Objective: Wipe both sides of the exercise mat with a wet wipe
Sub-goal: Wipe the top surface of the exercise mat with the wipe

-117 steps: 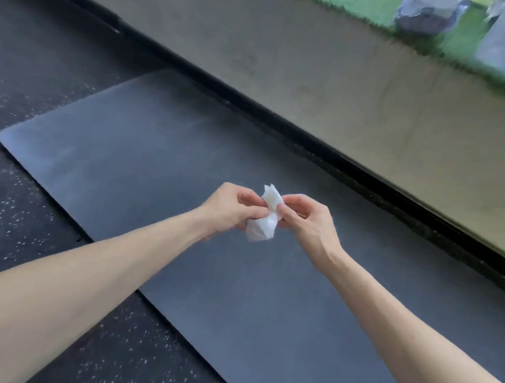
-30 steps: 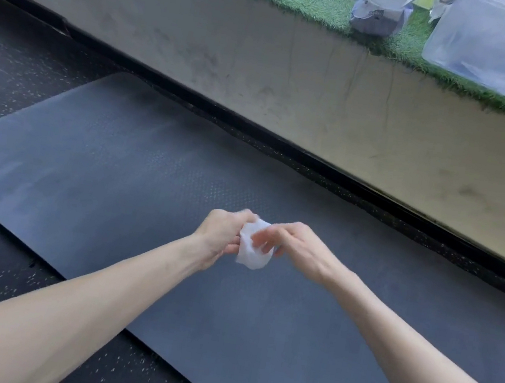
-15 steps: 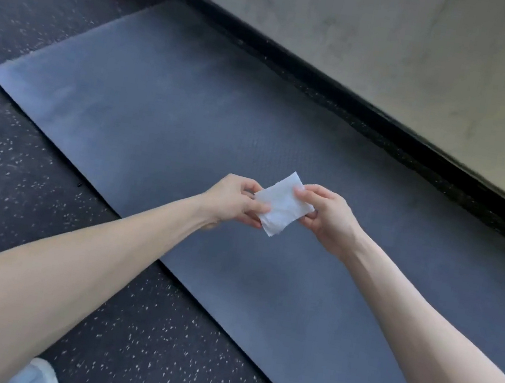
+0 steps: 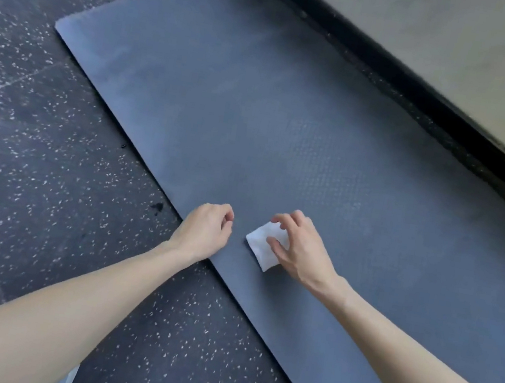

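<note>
The dark grey exercise mat (image 4: 257,109) lies flat on the floor, running from the upper left to the lower right. A folded white wet wipe (image 4: 260,249) is down on the mat near its front edge. My right hand (image 4: 301,248) is over the wipe, with thumb and curled fingers pinching it against the mat. My left hand (image 4: 207,230) hovers just to the left of the wipe at the mat's edge, fingers loosely curled and holding nothing.
Black rubber flooring with white specks (image 4: 32,173) surrounds the mat on the left and front. A black skirting strip (image 4: 425,96) and a pale concrete wall (image 4: 466,43) run along the mat's far side. A shoe tip (image 4: 67,380) shows at the bottom.
Both hands came down from the air to the mat. My left hand let go of the wipe; my right hand now holds it on the mat surface. The view tilted further down.
</note>
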### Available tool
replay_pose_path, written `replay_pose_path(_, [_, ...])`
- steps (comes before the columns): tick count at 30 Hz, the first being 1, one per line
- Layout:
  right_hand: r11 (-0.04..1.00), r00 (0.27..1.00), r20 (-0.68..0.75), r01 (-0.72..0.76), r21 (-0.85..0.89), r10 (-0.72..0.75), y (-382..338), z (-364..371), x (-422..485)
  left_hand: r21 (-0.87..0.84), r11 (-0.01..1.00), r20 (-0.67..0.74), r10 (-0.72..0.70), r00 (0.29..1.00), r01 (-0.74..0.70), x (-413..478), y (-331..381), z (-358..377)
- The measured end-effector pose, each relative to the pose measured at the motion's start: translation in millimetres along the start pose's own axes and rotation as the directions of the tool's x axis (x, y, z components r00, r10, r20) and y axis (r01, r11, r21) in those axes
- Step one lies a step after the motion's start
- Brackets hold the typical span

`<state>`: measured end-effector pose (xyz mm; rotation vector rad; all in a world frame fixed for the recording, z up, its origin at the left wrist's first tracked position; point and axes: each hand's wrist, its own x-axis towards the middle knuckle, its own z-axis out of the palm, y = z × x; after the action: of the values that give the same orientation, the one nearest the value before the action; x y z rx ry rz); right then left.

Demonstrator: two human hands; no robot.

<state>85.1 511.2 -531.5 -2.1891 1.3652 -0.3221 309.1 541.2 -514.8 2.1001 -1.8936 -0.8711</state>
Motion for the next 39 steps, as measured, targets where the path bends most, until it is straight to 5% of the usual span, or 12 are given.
replay_pose_path(5, [0.95, 0.975, 0.028, 0.221, -0.222, -0.22, 13.8, 16.2, 4.0, 0.219, 0.974, -0.011, 0.069, 0.998, -0.064, 10.0, -13.4, 7.1])
replay_pose_path(9, [0.964, 0.967, -0.053, 0.243, -0.108, -0.25, -4.2, 30.6, -8.3, 0.323, 0.945, 0.077, 0.033, 0.996, -0.057, 5.0, -18.5, 19.3])
replay_pose_path(17, [0.905, 0.895, 0.157, 0.426, -0.021, -0.417, -21.7, 58.5, -27.9, 0.429, 0.901, 0.024, 0.067, 0.997, -0.071, 4.8, -22.4, 28.4])
replay_pose_path(23, [0.952, 0.954, -0.018, 0.296, -0.079, -0.298, -3.4, 28.3, 8.8, 0.459, 0.885, -0.003, 0.088, 0.996, -0.077, 10.5, -22.3, 37.2])
replay_pose_path(28, [0.969, 0.968, 0.041, 0.247, 0.014, -0.248, -18.7, 23.8, -2.6, 0.408, 0.909, -0.048, 0.108, 0.993, -0.08, 12.6, -21.6, 36.7])
replay_pose_path(35, [0.901, 0.88, 0.201, 0.432, 0.035, -0.43, -31.2, 40.7, -23.8, 0.436, 0.89, -0.003, 0.148, 0.989, -0.132, 25.0, -20.7, 26.5])
replay_pose_path(39, [0.975, 0.978, 0.024, 0.209, -0.078, -0.208, 16.3, -10.4, 25.0, 0.436, 0.887, 0.052, 0.143, 0.988, -0.151, 35.6, -6.6, 25.5])
